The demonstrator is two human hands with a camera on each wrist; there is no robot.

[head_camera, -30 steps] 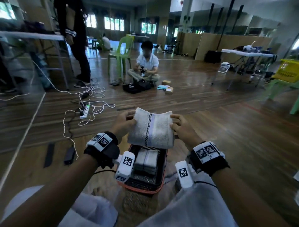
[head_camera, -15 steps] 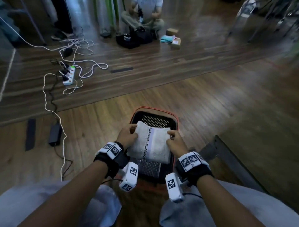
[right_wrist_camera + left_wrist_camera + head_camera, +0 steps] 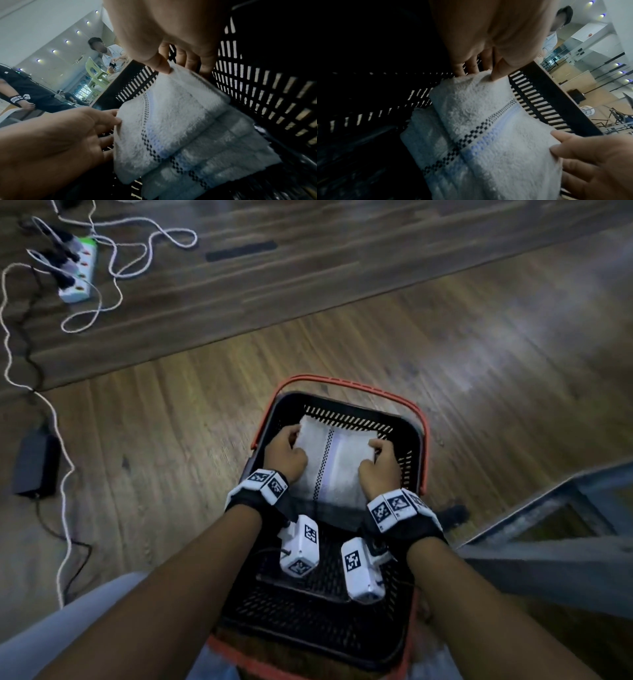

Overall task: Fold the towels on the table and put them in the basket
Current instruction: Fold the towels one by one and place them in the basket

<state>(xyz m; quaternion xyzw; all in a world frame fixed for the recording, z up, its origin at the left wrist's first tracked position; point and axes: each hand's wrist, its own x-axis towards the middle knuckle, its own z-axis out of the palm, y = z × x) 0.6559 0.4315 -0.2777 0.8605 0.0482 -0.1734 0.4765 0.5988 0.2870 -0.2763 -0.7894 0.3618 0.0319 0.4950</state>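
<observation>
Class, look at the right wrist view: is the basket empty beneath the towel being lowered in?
No: the folded towel held by both hands lies on other folded towels already in the basket.

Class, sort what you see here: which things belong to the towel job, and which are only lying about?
Part of the job:
folded towel, held by the left hand and right hand
stacked towels beneath it
basket

Lying about:
power strip
white cable
black power adapter

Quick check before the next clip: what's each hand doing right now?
Left hand: closed on the left edge of the folded towel, inside the basket.
Right hand: closed on the towel's right edge, thumb on top.
</observation>
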